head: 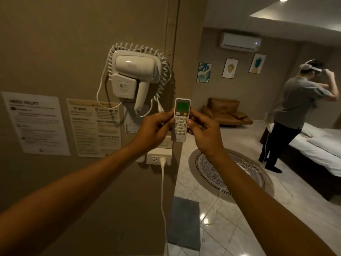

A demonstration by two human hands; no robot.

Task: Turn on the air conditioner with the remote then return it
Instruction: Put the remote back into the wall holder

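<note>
A white remote point(181, 119) with a green screen and an orange button stands upright in front of me. Both hands hold it. My left hand point(154, 128) grips its left edge, thumb on the keypad. My right hand point(202, 132) grips its right edge, thumb near the buttons. The white air conditioner point(239, 42) hangs high on the far wall, with a small light glowing at its right end.
A wall-mounted hair dryer point(135, 76) and paper notices point(36, 123) hang on the wall to the left, with a socket point(158, 159) and plugged cable below. A person point(293, 115) stands by the bed point(324, 150) at right. A brown sofa point(227, 111) and round rug point(212, 172) lie beyond.
</note>
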